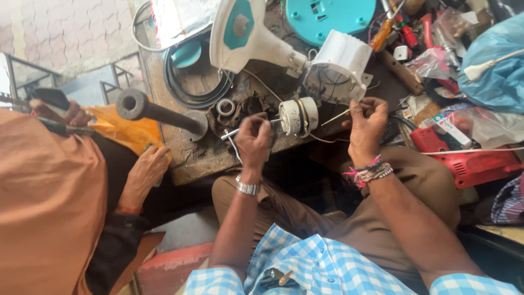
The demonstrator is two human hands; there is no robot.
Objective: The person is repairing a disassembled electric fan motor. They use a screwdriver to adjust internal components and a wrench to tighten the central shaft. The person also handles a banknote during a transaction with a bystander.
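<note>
— What have you got in your hands?

— A small white fan motor point(298, 116), round, with a shaft sticking out of its left face. It sits in the air just over the near edge of the workbench point(191, 158), between my two hands. My left hand point(254, 141) is closed around the shaft end, fingers curled tight on it. My right hand point(367, 123) pinches a thin metal rod point(334, 117), thumb against fingertips, and its tip points at the motor's right side. I cannot tell whether the tip touches.

— And right behind the motor?

— The white fan housing point(339, 74) lies open just beyond it, joined to the white and teal fan neck point(245, 35). A bearing ring point(225, 106) rests left of the motor, near a heavy dark iron stake point(155, 112) standing on the bench.

— What is the bench like?

— Worn, dark, greasy wood, crowded. A coil of black cable point(188, 90) at the back left, a teal round base plate point(330, 19) at the back, an orange-handled screwdriver point(382, 34) beside it, a red power drill point(464, 161) on my right, a blue plastic bag point(496, 71) in the far right corner. Beyond the bench there is pale tiled paving point(65, 30).

— How are you sitting?

— Knees under the bench edge, both forearms reaching forward, wrists bent slightly inward. There is a metal watch point(247, 188) on my left wrist, thread bands point(371, 171) on the right.

— Anyone near?

— A person in an orange garment point(49, 202) on my left, one hand point(146, 166) resting by the bench's corner.
</note>
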